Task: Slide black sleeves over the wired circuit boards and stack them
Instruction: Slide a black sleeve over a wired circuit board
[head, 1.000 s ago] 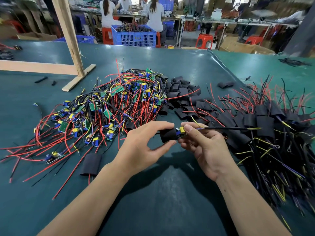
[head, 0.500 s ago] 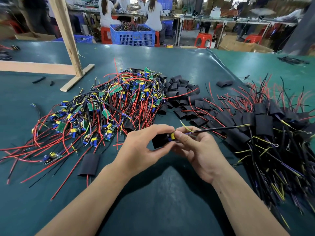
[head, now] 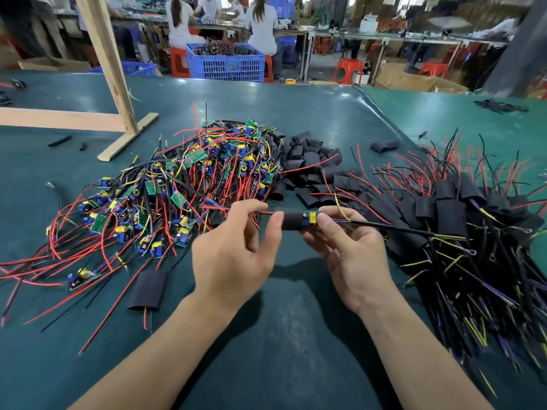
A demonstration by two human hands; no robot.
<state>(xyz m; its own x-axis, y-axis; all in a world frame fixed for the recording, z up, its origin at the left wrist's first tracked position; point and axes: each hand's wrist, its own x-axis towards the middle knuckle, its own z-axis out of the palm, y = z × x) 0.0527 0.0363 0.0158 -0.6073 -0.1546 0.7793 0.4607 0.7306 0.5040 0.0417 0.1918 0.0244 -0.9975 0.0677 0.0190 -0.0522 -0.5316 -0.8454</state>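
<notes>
Big green table is taking up nearly the whole view, with a wooden frame standing on its far left. Past the far edge, people are sitting on red stools around a blue crate.

On the table, a huge tangle of bare boards with red and black wires is sprawling across the left and middle. On the right, a stack of already sleeved boards is lying with red wires fanning away and yellow and purple leads trailing toward the near edge. Between the two, a heap of empty sleeves is sitting just behind the hands. One loose sleeve is lying flat near the left forearm, with a red wire running under it.

Both hands are hovering above the table in the middle. The left hand is pinching a black sleeve with thumb and fingers, grip clamped on it. The right hand is pinching the board at the other end, its grip closed on that. The board is sticking about halfway out of the sleeve's right end, yellow and blue parts showing. Its red wire is poking out the sleeve's left end past the left fingers, and a black lead is running off to the right over the stack.
</notes>
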